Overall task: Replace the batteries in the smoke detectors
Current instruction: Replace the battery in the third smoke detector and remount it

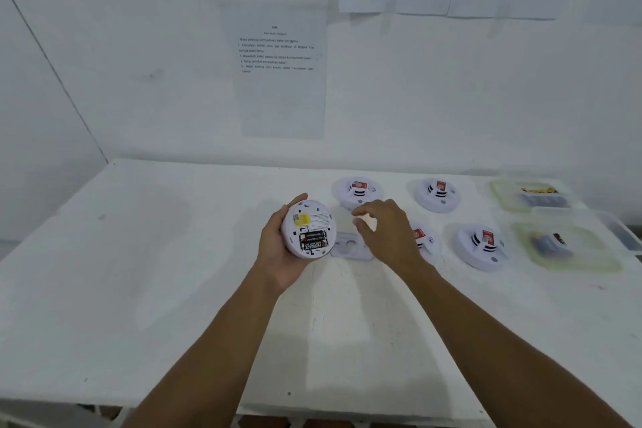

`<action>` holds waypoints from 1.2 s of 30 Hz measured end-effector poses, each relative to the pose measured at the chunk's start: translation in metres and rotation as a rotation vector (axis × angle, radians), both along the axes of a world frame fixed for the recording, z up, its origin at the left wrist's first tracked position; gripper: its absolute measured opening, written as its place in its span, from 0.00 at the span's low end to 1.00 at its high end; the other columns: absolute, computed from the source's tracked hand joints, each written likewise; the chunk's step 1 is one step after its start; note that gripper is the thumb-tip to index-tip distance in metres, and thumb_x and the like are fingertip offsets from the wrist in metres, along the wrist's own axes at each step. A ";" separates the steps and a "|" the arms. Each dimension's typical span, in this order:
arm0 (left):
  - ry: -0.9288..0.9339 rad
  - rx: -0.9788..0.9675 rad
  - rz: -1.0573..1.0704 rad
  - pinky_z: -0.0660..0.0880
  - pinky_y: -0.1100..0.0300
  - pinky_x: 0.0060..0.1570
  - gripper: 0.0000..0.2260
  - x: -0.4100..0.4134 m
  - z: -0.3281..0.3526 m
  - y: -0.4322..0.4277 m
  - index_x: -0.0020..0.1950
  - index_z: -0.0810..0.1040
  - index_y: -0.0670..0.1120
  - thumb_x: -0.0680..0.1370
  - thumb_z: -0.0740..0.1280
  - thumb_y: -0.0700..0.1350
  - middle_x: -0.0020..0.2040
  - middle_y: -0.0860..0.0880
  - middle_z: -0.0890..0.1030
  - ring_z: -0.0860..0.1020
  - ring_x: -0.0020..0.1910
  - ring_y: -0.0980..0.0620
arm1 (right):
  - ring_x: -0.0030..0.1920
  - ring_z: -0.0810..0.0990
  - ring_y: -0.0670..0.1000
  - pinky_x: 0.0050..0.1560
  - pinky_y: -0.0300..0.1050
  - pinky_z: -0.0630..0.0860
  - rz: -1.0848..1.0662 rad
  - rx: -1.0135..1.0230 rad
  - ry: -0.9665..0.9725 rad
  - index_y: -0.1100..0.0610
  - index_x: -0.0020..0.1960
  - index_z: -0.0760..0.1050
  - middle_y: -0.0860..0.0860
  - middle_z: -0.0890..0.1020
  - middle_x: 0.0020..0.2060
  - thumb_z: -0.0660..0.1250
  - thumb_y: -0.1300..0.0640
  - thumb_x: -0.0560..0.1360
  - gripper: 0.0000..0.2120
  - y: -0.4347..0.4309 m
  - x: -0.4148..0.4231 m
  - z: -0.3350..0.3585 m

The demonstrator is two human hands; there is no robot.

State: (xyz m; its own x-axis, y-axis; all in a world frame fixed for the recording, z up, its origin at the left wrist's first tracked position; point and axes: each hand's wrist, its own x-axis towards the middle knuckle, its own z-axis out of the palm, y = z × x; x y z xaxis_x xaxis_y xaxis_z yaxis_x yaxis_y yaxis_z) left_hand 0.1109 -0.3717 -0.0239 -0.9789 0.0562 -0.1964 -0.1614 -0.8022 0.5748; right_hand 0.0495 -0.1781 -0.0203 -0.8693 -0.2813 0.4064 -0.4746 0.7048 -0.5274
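Note:
My left hand [278, 254] grips a white round smoke detector [308, 228] turned back side up, above the white table [139, 271]. Two black batteries [313, 240] sit in its open compartment, below a yellow label. My right hand [385, 229] hovers to the right of it with loosely curled fingers and holds nothing. Under that hand lies the detector's white mounting plate [349, 247] flat on the table. Several other smoke detectors stand face up: one behind [357, 192], one at the back right [438, 195], one partly hidden by my right hand [425, 240], one further right [481, 247].
Two clear plastic tubs stand at the table's right edge: the far one [514, 198] holds batteries, the near one [590, 261] holds a few dark batteries. Printed sheets [279, 80] hang on the white wall behind.

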 end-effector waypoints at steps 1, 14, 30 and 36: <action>0.004 -0.011 0.009 0.67 0.38 0.67 0.16 -0.001 0.002 0.004 0.64 0.79 0.51 0.79 0.60 0.52 0.62 0.44 0.80 0.76 0.61 0.40 | 0.50 0.74 0.47 0.56 0.49 0.72 0.029 -0.096 0.028 0.54 0.54 0.81 0.47 0.83 0.50 0.69 0.58 0.75 0.08 -0.003 0.008 0.003; 0.111 -0.222 0.094 0.80 0.54 0.44 0.14 0.003 0.034 0.053 0.62 0.78 0.50 0.81 0.58 0.49 0.57 0.46 0.82 0.81 0.54 0.46 | 0.51 0.77 0.44 0.44 0.40 0.79 -0.093 -0.331 -0.065 0.48 0.53 0.72 0.44 0.77 0.51 0.73 0.49 0.65 0.19 -0.034 0.058 0.015; 0.172 -0.316 0.135 0.79 0.54 0.47 0.14 0.008 0.040 0.060 0.62 0.78 0.51 0.82 0.56 0.49 0.59 0.46 0.82 0.81 0.55 0.47 | 0.48 0.76 0.45 0.42 0.39 0.79 -0.130 -0.312 -0.028 0.51 0.50 0.69 0.45 0.75 0.46 0.74 0.47 0.65 0.20 -0.028 0.067 0.029; 0.160 -0.315 0.149 0.80 0.53 0.47 0.14 0.009 0.038 0.062 0.60 0.79 0.51 0.82 0.56 0.49 0.57 0.45 0.82 0.81 0.54 0.47 | 0.46 0.75 0.46 0.36 0.34 0.72 -0.159 -0.277 -0.059 0.51 0.49 0.65 0.47 0.74 0.44 0.74 0.49 0.65 0.21 -0.031 0.070 0.034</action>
State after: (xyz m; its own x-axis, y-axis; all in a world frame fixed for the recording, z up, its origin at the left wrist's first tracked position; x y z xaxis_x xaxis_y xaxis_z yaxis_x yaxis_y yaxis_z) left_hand 0.1197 -0.3099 0.0145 -0.9914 -0.1281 -0.0258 0.0553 -0.5904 0.8052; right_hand 0.1191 -0.2088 0.0133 -0.9179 -0.0254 0.3960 -0.3326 0.5936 -0.7328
